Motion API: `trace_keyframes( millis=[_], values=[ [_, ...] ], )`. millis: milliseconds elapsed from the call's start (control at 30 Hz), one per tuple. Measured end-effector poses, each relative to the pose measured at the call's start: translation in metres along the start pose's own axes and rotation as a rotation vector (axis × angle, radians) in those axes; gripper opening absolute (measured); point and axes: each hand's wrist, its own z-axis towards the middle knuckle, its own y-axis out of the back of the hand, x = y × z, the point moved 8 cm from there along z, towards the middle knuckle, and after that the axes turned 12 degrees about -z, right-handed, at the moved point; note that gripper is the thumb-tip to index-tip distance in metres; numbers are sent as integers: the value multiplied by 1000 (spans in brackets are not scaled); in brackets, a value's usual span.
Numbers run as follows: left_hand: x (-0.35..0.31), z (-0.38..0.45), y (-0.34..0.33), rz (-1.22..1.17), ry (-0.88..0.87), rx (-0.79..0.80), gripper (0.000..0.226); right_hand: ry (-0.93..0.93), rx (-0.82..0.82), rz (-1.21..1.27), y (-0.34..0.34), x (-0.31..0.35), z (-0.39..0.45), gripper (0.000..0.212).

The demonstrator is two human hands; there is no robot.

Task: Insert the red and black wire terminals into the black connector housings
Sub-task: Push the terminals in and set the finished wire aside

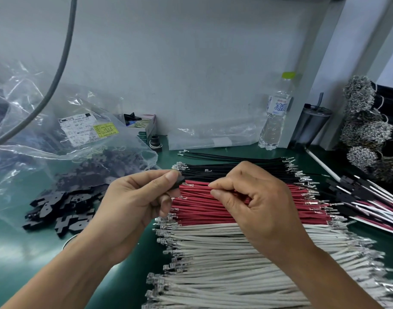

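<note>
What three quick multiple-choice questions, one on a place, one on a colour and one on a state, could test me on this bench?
1. Where does the pile of loose housings lie?
A. left of the wires
B. on the white wires
C. beside the bottle

2. What colour is the cap of the bottle?
A. red
B. green
C. blue

3. What is the left hand doing?
A. lying flat on the mat
B. pinching a black housing
C. lifting the bottle

Answers: 1 A, the pile sits on the mat left of the red wires. 2 B, the cap is lime green. 3 B, thumb and fingers grip the housing.
</note>
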Motion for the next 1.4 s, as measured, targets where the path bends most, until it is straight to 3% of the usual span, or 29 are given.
trace_keyframes(
  millis=[633,1033,1400],
  values=[
    [6,0,-6,-47,95,72,32,28,-92,-36,13,6,-5,8],
    [7,-1,-10,-41,112,89,32,12,87,-96,-3,8,-6,12],
    [7,-3,-11,-68,134,97,30,19,63,-83,5,6,-3,11]
  ],
)
